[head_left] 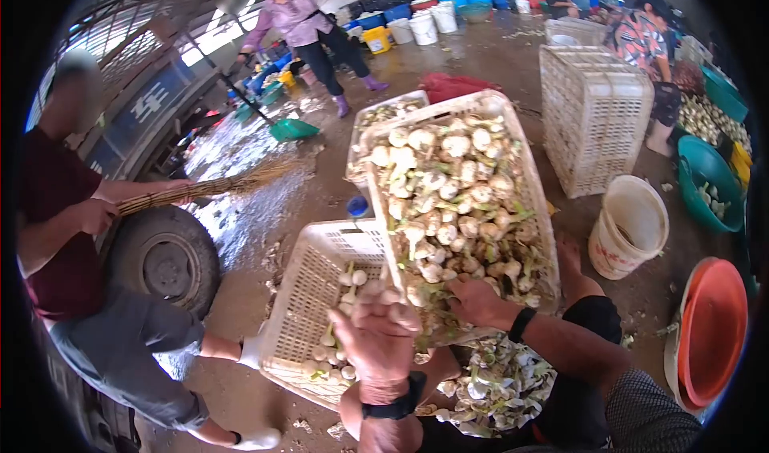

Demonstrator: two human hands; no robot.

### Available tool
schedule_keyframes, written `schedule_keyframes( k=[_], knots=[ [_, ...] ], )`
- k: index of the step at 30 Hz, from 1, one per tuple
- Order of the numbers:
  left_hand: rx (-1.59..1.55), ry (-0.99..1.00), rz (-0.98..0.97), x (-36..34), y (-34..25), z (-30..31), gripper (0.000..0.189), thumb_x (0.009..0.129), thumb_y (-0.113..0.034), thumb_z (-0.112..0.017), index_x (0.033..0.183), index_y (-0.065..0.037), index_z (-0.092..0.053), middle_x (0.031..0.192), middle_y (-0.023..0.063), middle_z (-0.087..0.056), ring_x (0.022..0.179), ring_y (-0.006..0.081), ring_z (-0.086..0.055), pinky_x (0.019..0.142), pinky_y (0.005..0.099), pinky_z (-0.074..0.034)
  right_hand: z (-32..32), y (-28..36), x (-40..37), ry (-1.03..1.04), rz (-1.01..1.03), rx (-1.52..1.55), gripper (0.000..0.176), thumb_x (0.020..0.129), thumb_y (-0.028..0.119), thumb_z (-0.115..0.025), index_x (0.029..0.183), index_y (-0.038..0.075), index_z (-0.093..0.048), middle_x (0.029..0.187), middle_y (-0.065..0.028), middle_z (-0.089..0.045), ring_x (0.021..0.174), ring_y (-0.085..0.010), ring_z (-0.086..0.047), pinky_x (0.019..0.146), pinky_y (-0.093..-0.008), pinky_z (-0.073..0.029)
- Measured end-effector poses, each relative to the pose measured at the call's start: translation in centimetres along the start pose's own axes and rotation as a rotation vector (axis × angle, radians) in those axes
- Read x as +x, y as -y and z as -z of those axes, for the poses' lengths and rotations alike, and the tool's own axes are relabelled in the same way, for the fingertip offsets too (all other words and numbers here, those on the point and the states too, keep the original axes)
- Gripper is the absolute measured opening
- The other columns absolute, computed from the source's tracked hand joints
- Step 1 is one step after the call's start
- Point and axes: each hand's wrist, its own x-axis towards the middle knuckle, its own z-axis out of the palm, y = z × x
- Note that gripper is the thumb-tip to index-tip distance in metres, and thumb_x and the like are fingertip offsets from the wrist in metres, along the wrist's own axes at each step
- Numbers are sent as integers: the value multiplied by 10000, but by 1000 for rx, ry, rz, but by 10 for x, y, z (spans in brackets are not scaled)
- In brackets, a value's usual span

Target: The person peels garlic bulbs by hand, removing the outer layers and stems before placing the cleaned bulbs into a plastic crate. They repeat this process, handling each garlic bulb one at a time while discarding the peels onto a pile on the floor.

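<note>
A white plastic crate (535,177) heaped with garlic bulbs (456,185) stands in front of me. Over its near edge, my right hand (474,299) reaches into the bulbs with fingers bent down; what they hold, if anything, is hidden. My left hand (378,337) is palm up, its fingers curled, above a second crate (300,293) holding a few bulbs with green stems. Pale bulbs show behind its fingers, and whether it grips one is unclear. Trimmed stems and peelings (501,385) lie in a pile below the full crate.
A person with a straw broom (208,189) stands at left beside a wheel (167,262). Another person holds a green shovel (293,129). On the right are an upright crate (597,120), a white bucket (629,229), a green basin (705,185) and a red basin (715,333).
</note>
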Motion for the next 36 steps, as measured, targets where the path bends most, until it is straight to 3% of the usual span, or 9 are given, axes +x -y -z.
schedule_keyframes(
  k=[3,8,20,26,28,30,32,34,36],
  knots=[
    [-22,48,80,-2,5,3,679,879,-651,-495,1107,-23,-620,946,128,-698,783,207,-670,693,337,-561,-19,-2,14,-66,-29,-155,231,792,126,-600,973,6,-522,971,-227,-559,797,-424,-611,693,-507,-504],
    [78,119,120,-3,13,10,683,916,-642,-426,1181,-32,-581,984,148,-675,789,251,-637,680,385,-532,-30,1,13,-9,-84,-266,242,785,124,-593,991,20,-519,982,-216,-563,815,-409,-622,704,-495,-512],
    [140,222,167,-4,32,7,647,942,-571,-438,1241,-2,-512,1063,169,-637,836,278,-609,727,392,-506,-29,-13,10,29,-206,-34,227,783,211,-611,955,67,-579,979,-194,-593,881,-392,-626,742,-504,-496],
    [185,224,201,-3,38,2,638,934,-568,-464,1231,-6,-517,1062,160,-634,828,265,-604,730,388,-506,-55,-43,3,22,-121,109,284,723,336,-673,806,71,-613,840,-166,-618,831,-361,-623,703,-462,-496],
    [212,210,211,-3,38,0,639,926,-570,-481,1225,-7,-520,1068,158,-630,821,258,-601,721,393,-509,-66,-50,-1,-159,76,37,277,706,334,-689,763,74,-612,773,-163,-607,807,-359,-617,684,-450,-493],
    [224,201,186,-3,37,-1,639,922,-570,-488,1221,-6,-520,1064,153,-625,822,250,-599,707,390,-514,-69,-54,-2,-213,50,138,265,691,302,-700,766,64,-610,780,-175,-613,800,-362,-619,659,-449,-486],
    [220,156,187,-2,35,-2,628,923,-573,-485,1203,-13,-533,1024,142,-631,807,241,-600,694,382,-518,-63,-56,5,-51,-51,174,258,675,248,-699,802,36,-622,779,-206,-622,770,-388,-616,639,-457,-484],
    [275,115,112,0,28,-2,597,923,-577,-483,1166,-37,-557,989,120,-638,790,236,-601,695,377,-519,-11,-19,6,72,-127,123,259,732,234,-686,828,1,-629,724,-187,-636,662,-323,-629,592,-416,-487],
    [286,65,74,2,23,2,559,933,-559,-476,1151,-52,-563,989,110,-639,785,228,-600,689,366,-514,30,6,3,223,-503,813,280,806,254,-672,829,-21,-626,650,-112,-612,580,-202,-603,536,-335,-475]
  ],
)
